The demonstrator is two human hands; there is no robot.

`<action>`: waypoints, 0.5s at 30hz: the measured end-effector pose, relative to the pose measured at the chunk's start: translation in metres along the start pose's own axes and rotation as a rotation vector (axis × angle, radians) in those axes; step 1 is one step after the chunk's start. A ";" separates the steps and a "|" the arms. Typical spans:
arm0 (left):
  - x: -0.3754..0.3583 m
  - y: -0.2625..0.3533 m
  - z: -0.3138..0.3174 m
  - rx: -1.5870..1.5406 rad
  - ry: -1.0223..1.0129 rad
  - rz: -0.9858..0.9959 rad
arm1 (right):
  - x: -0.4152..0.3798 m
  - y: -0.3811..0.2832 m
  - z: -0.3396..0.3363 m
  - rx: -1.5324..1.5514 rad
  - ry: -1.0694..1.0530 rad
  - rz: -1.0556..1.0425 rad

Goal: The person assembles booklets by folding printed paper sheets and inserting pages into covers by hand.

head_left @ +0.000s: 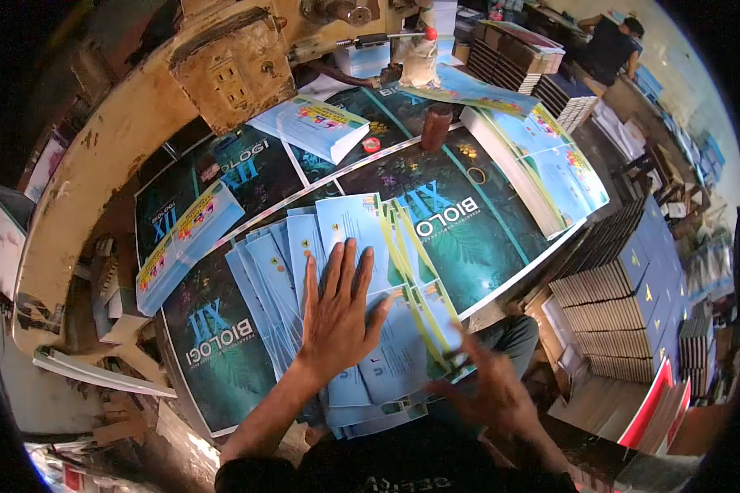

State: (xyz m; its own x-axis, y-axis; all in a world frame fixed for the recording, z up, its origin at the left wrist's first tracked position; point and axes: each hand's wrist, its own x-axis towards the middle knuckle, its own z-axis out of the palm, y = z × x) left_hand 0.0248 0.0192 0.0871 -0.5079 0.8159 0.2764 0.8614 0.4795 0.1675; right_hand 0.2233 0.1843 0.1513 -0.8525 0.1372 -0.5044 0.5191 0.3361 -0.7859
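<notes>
Fanned out on the table is a pile of light blue printed sheets [395, 337] with yellow-green edges. My left hand [337, 308] lies flat on them, fingers stretched and spread. Near the pile's lower right edge is my right hand [493, 378], smeared by motion, so its grip cannot be made out. Beneath the sheets, large dark printed sheets [485, 238] with "BIOLOGI XII" lettering cover the tabletop.
Blue sheet stacks lie at the left [193, 238], the back [316, 127] and the right [543, 156]. A brown cylinder [437, 127] stands near a red cap [372, 145]. A worn machine frame [230, 74] arches overhead. Book stacks [625, 287] stand right; a person [608, 53] is behind.
</notes>
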 end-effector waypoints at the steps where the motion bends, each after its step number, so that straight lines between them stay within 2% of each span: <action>1: -0.003 0.000 -0.002 0.001 -0.007 0.006 | 0.001 -0.008 -0.001 -0.124 0.172 -0.166; 2: -0.003 0.002 -0.003 0.018 -0.018 -0.003 | 0.002 -0.014 -0.006 -0.256 0.353 -0.331; 3: 0.000 0.003 -0.004 0.035 -0.017 -0.007 | 0.011 -0.018 -0.015 -0.347 0.202 -0.402; 4: 0.001 0.005 -0.005 0.052 -0.020 -0.010 | 0.020 -0.018 -0.021 -0.350 0.221 -0.400; 6: 0.001 0.003 -0.003 0.065 -0.003 0.012 | 0.046 -0.009 -0.024 -0.194 -0.043 -0.604; 7: 0.000 0.003 -0.003 0.073 -0.006 0.002 | 0.062 0.005 -0.014 -0.211 0.093 -0.492; 8: -0.001 0.003 -0.003 0.081 -0.011 -0.007 | 0.069 0.006 -0.007 -0.208 0.111 -0.494; 10: -0.002 0.001 -0.005 0.086 0.018 0.005 | 0.079 0.004 0.005 -0.533 0.148 -0.362; 12: -0.007 -0.014 -0.018 -0.409 0.199 -0.260 | 0.084 0.008 0.010 -0.512 0.216 -0.372; 14: -0.020 -0.017 -0.044 -0.679 0.442 -0.372 | 0.080 0.007 0.008 -0.522 0.158 -0.327; 15: -0.035 -0.022 -0.053 -0.536 0.380 -0.522 | 0.078 0.007 0.003 -0.509 0.172 -0.382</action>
State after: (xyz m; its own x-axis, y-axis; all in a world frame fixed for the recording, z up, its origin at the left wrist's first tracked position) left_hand 0.0235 -0.0368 0.1240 -0.8904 0.3213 0.3224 0.4453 0.4684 0.7631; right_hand 0.1607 0.1950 0.1052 -0.9906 0.0536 -0.1255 0.1196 0.7834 -0.6099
